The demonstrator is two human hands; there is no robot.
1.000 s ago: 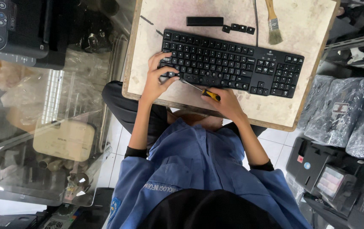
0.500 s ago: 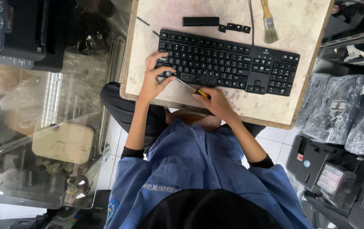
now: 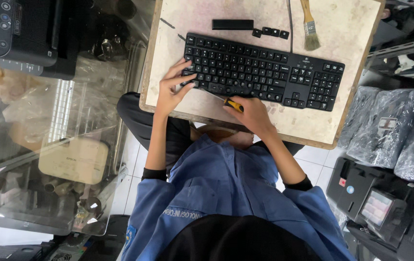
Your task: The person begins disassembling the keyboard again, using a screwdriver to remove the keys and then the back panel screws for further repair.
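Note:
A black keyboard (image 3: 265, 72) lies on a pale worn board (image 3: 351, 34). My left hand (image 3: 170, 89) rests at the keyboard's near left corner, thumb and fingers on the corner keys. My right hand (image 3: 252, 115) is closed around a screwdriver (image 3: 228, 101) with a yellow and black handle. Its thin shaft slants toward the keyboard's front left edge, close to my left thumb. Several loose black keycaps (image 3: 269, 33) and a long black key (image 3: 232, 24) lie beyond the keyboard.
A paintbrush (image 3: 309, 29) lies at the far side of the board beside the keyboard's cable (image 3: 290, 24). A glass cabinet (image 3: 47, 145) with a black printer (image 3: 14, 31) stands to the left. Wrapped dark bundles (image 3: 400, 135) and black devices (image 3: 385, 208) crowd the right.
My right hand and the screwdriver have drawn slightly nearer the keyboard's front edge. The left hand stays at the corner keys. The camera view has shifted a little.

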